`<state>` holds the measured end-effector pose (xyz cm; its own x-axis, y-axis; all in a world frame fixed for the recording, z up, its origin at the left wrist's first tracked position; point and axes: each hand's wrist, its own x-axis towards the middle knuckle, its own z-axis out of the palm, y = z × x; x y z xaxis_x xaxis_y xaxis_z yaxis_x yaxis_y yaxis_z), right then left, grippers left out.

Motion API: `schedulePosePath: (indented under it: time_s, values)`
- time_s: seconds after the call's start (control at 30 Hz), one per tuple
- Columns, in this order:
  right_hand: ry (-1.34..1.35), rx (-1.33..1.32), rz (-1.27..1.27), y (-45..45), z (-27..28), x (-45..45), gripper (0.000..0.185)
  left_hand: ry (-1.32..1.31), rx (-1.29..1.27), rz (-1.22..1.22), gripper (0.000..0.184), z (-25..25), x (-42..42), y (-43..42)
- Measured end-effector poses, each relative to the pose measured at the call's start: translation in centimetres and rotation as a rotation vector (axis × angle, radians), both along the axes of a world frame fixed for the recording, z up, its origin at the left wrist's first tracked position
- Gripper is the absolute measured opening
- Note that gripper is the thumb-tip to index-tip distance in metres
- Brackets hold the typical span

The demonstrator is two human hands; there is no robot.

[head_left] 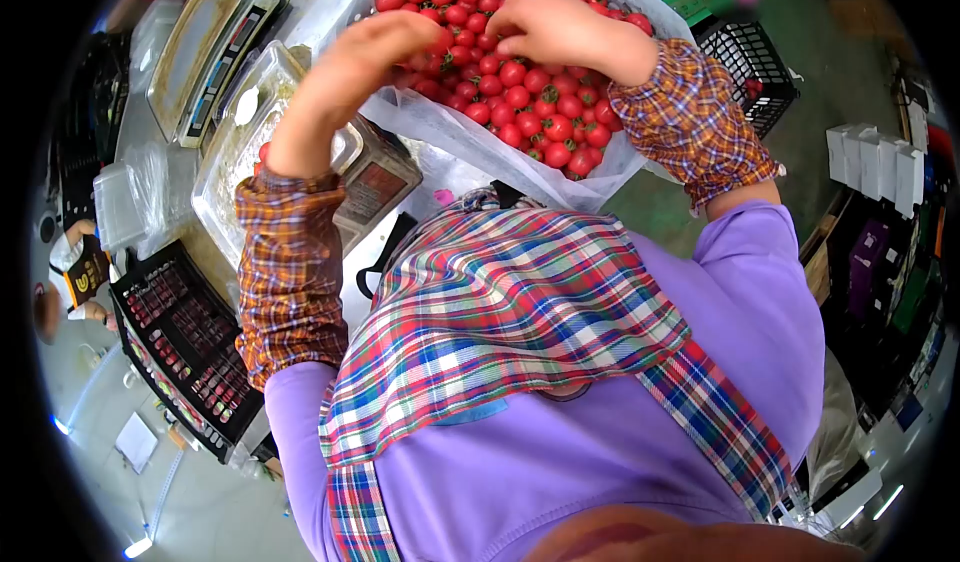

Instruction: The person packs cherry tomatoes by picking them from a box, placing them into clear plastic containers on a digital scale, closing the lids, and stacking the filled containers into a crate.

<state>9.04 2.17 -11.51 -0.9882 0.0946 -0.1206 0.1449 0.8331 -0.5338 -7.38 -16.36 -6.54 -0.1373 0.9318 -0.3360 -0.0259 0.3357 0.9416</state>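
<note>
Many red cherry tomatoes (545, 112), some with green stems, fill a crate lined with a white plastic sheet (440, 132). My left hand (385, 40) arches over the crate's left side, fingers bent down at the tomatoes. It is blurred by motion, and whether it grips a tomato cannot be seen. My right hand (555, 27) reaches in over the middle of the tomatoes. Its fingers are bent and a gap shows between thumb and fingers, with no tomato clearly held. The two hands are apart, fingertips pointing towards each other.
Left of the crate stand a clear plastic container (240, 122) and a weighing scale (205, 52). A black tray of packed punnets (195, 347) lies lower left. At right are a black basket (750, 77) and white boxes (875, 167). Another person (80, 267) is at far left.
</note>
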Motion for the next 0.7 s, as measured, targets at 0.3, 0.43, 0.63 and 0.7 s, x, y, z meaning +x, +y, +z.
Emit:
schedulePosePath:
  time_s: [0.3,0.43,0.63,0.7]
  values:
    - [0.114,-0.267,-0.135,-0.1,0.0,-0.1,0.021,-0.121,-0.056,0.254,0.023,0.2,-0.5,0.0]
    - [0.094,-1.265,-0.241,1.5,3.6,1.5,0.022,1.157,0.213,-0.125,0.028,-3.0,2.0,2.5]
    - [0.190,-1.720,-0.188,2.2,7.0,3.2,0.041,1.116,0.032,-0.108,0.028,-3.9,2.4,2.7]
    - [0.194,-1.705,-0.254,2.7,6.2,3.8,0.040,0.278,-0.055,0.062,0.036,-1.7,0.7,2.0]
